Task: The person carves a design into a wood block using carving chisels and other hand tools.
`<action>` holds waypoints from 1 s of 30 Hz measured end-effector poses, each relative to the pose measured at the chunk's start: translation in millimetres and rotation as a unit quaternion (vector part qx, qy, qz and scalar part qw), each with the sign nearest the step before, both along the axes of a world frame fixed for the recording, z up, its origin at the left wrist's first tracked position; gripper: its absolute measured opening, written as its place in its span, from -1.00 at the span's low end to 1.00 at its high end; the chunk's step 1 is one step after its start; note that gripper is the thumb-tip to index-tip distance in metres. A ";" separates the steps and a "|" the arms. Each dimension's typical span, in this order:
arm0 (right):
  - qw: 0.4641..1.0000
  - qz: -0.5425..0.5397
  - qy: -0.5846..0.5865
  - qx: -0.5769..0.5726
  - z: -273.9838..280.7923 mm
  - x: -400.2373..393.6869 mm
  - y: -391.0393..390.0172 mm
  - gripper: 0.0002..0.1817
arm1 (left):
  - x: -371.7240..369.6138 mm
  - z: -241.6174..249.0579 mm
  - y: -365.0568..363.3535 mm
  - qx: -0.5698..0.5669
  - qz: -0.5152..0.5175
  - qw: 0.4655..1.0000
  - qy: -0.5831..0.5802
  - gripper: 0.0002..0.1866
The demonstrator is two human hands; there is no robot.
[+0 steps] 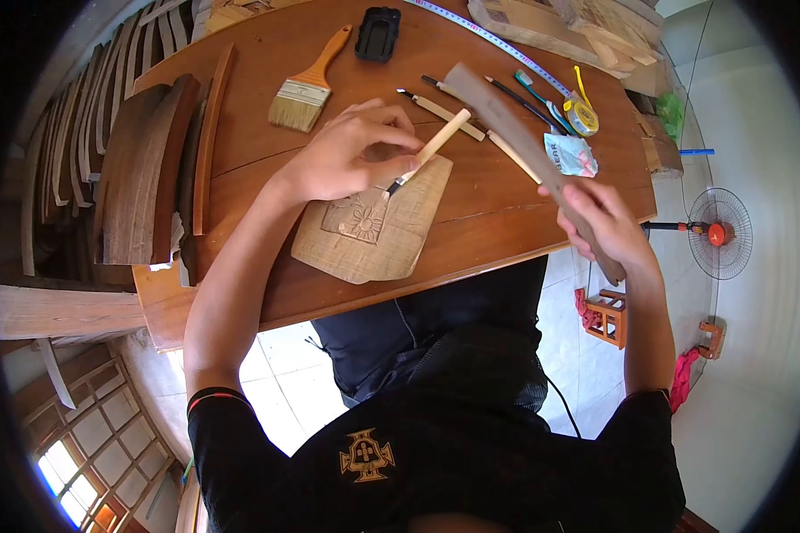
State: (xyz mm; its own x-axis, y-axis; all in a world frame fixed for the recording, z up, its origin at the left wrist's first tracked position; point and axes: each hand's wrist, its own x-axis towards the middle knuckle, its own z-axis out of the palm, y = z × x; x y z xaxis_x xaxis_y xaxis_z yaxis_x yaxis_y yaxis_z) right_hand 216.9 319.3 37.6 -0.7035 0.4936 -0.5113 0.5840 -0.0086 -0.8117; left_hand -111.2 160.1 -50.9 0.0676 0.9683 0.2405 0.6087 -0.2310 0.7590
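Observation:
A light wooden board [406, 233] with a carved flower in a square lies on the brown table near its front edge. My left hand [354, 153] pinches a chisel [443, 143] with a pale wooden handle. The chisel leans, its dark blade down at the upper right of the carving. My right hand [603, 222] is closed around the lower part of a long flat wooden stick [516, 133]. The stick's far end is raised to the upper left, near the top of the chisel handle; whether they touch is unclear.
Beyond my hands lie a wide brush [301, 99], a black tray [378, 34], other carving tools [441, 114], a toothbrush [539, 93], a tape measure [581, 116] and a small packet [571, 155]. Wooden boards [142, 178] stand at the left. A fan [720, 233] is at the right.

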 end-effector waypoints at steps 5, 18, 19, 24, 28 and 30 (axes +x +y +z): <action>1.000 0.001 -0.005 0.002 -4.1 0.3 -0.2 -0.54 | 2.4 -1.8 -1.3 -0.010 0.000 1.000 -0.022 -0.68; 0.999 -0.029 0.040 0.005 -11.0 0.3 -10.0 -0.52 | 3.0 0.4 -3.0 -0.017 -0.016 1.000 -0.013 -0.74; 1.000 0.007 0.014 -0.004 -9.2 1.2 -9.6 -0.52 | 1.7 0.6 -2.1 -0.017 -0.020 1.000 -0.010 -0.74; 1.000 -0.002 -0.006 -0.008 -10.9 2.7 -4.2 -0.55 | 3.0 1.1 -4.2 -0.017 -0.021 0.999 -0.017 -0.74; 0.991 -0.111 0.068 -0.012 -12.2 0.8 -8.2 -0.55 | 1.9 -0.5 -2.0 -0.009 -0.015 1.000 -0.014 -0.71; 0.999 -0.023 0.016 -0.017 -10.4 3.4 -5.1 -0.54 | 1.5 0.0 -3.1 -0.011 -0.012 1.000 -0.017 -0.71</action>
